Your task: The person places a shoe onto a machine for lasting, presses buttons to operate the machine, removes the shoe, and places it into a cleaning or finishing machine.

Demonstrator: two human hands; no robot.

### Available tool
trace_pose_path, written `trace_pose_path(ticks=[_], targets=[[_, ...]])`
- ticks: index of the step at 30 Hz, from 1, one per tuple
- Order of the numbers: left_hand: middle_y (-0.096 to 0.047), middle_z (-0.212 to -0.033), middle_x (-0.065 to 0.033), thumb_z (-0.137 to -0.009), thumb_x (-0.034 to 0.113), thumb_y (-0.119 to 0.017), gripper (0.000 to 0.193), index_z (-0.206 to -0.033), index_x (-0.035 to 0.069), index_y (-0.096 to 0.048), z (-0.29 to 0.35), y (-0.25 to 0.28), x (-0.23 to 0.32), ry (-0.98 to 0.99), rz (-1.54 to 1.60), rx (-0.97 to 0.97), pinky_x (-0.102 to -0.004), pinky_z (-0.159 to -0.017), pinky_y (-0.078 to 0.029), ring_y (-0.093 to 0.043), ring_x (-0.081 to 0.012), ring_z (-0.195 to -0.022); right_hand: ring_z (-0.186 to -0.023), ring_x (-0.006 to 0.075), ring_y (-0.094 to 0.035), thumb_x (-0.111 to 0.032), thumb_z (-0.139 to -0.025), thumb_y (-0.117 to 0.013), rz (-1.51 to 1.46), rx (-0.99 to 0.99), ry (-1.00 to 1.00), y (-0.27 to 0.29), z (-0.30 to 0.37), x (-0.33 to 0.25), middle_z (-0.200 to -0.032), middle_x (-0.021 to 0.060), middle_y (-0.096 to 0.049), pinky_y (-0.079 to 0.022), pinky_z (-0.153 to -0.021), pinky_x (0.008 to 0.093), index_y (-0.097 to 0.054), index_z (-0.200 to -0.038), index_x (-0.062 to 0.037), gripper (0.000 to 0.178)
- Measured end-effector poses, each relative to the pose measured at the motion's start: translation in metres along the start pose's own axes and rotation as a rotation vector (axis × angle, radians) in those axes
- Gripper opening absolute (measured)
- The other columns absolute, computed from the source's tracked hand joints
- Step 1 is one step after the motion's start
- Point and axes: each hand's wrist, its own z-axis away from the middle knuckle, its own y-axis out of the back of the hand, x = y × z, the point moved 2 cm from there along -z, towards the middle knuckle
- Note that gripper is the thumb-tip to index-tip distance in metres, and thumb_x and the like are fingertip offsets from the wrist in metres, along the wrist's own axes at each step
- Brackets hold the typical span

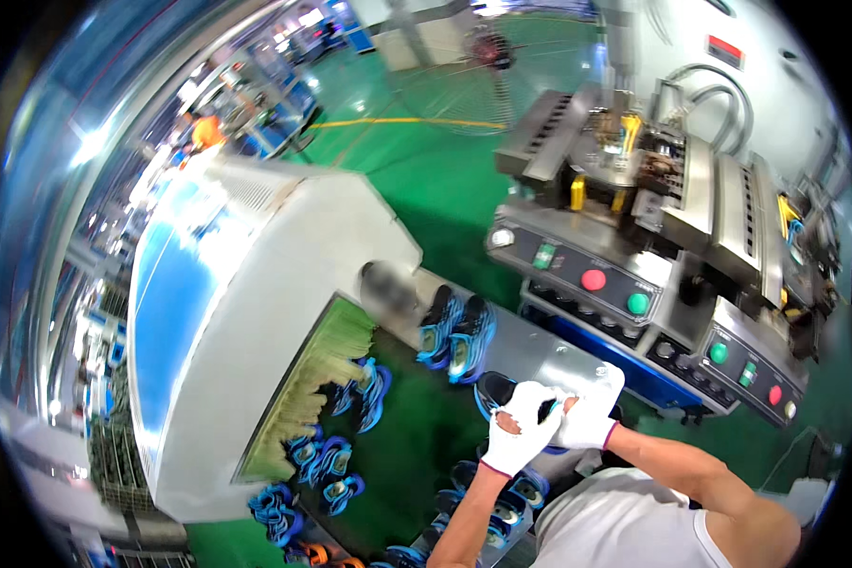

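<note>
One shoe (493, 387) — partly beneath fingers (534, 392)

**Bright hall, black corners**

Cool, bright light fills the scene, fiercest at upper left, where a white flare (93, 144) burns out (the worst glare of all). The blue panel (175, 293) on the white housing (256, 379) shines with pale reflections, and the green floor (440, 166) darkens beside it. Shoes (376, 393) in the shadowed opening lose detail. A dark, round shape (388, 289) smears, the distant background is soft, and fisheye distortion bends edges toward the black rim.
</note>
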Motion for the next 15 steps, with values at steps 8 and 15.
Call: trace_pose_path(ticks=[8, 15], targets=[[-0.061, -0.122, -0.0148, -0.09, -0.003, -0.069, 0.042, -0.131, 0.0, -0.059, -0.116, -0.026, 0.058, -0.094, 0.075, 0.383, -0.0317, -0.081, -0.059, -0.069, -0.0202, -0.092, -0.086, 0.0094, -0.066, -0.013, -0.079, -0.088, -1.04, 0.206, -0.351, 0.158, 0.116, 0.011, -0.104, 0.0042, -0.072, -0.055, -0.071, 0.0266, -0.066, -0.123, -0.0009, 0.051], [-0.062, -0.122, -0.0092, -0.097, 0.006, -0.069, 0.038, -0.133, 0.002, -0.058, -0.122, -0.115, 0.031, 0.208, 0.243, 0.156, -0.0292, -0.081, -0.056, -0.067, -0.0153, -0.09, -0.106, 0.021, -0.07, 0.002, -0.086, -0.074, -1.443, 0.365, -0.057, 0.249, 0.169, 0.001, -0.129, 0.0122, -0.069, -0.058, -0.094, 0.0366, -0.052, -0.147, -0.0021, 0.066]])
